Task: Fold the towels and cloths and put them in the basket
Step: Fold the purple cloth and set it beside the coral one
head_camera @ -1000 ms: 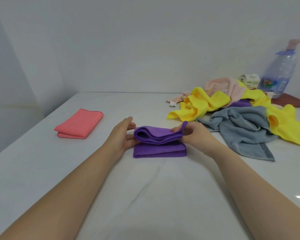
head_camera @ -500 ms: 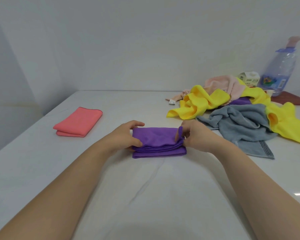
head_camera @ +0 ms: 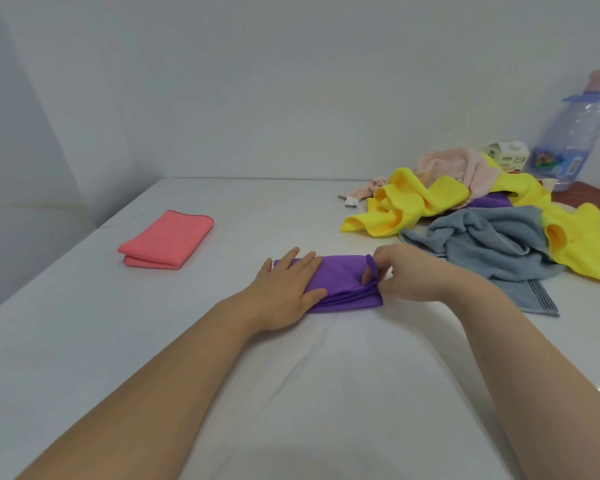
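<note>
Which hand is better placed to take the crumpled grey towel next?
Probably the right hand: it pinches the folded purple microfibre cloth at the edge nearest the crumpled grey terry towel. The left hand presses flat, farther away.

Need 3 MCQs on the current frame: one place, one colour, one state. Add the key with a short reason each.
1. Where does the pink cloth lie relative to the purple cloth?
A) to its left, apart
B) on top of it
C) to its right, touching

2. What colour is the crumpled towel nearest the right hand?
A) red
B) green
C) grey-blue

3. How is the left hand?
A) curled in a fist
B) pressed flat on the purple cloth
C) lifted in the air

Key:
1 A: bare tabletop shows between the two cloths.
2 C: the grey-blue heap lies just behind the right hand, which pinches the purple cloth's edge.
3 B: the palm lies flat on the cloth's left half.
</note>
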`<state>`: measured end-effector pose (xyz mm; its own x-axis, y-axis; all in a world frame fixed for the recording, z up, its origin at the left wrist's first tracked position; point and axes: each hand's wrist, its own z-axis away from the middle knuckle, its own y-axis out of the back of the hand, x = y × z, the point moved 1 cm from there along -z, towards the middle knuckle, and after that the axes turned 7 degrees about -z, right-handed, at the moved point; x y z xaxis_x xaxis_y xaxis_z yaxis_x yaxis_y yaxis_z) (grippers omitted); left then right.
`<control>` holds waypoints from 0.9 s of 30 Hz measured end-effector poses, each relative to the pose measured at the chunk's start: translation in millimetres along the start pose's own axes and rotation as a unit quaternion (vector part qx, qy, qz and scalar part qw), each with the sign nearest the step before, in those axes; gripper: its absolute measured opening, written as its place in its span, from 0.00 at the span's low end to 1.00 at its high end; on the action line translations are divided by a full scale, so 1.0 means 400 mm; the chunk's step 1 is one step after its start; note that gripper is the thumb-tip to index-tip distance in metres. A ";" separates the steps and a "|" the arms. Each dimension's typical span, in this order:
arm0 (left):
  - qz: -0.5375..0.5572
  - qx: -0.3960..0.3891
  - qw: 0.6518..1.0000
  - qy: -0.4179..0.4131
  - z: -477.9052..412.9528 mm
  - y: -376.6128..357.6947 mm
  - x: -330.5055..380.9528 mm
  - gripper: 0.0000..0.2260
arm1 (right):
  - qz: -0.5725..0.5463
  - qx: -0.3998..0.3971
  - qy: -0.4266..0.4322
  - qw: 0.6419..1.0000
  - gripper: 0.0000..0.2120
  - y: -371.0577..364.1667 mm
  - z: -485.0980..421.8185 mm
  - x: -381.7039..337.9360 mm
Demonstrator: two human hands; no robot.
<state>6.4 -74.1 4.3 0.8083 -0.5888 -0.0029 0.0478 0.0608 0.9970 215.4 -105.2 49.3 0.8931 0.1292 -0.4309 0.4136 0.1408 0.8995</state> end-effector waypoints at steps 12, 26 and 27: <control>-0.052 0.004 0.999 0.003 -0.002 -0.011 0.017 0.27 | -0.007 0.163 -0.030 0.986 0.19 -0.107 -0.067 -0.113; 0.075 -0.051 0.994 0.067 0.016 -0.002 -0.047 0.26 | 0.062 0.052 -0.051 0.995 0.25 -0.160 -0.060 -0.041; 0.081 -0.046 0.993 0.068 0.015 -0.002 -0.047 0.26 | 0.025 0.067 -0.055 0.996 0.25 -0.156 -0.059 -0.033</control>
<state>-12.5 -67.8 4.0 0.8813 -0.4515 0.1396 -0.0404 0.2223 0.9741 173.7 -92.4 -2.7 0.9241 0.0234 -0.3814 0.3814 0.0032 0.9244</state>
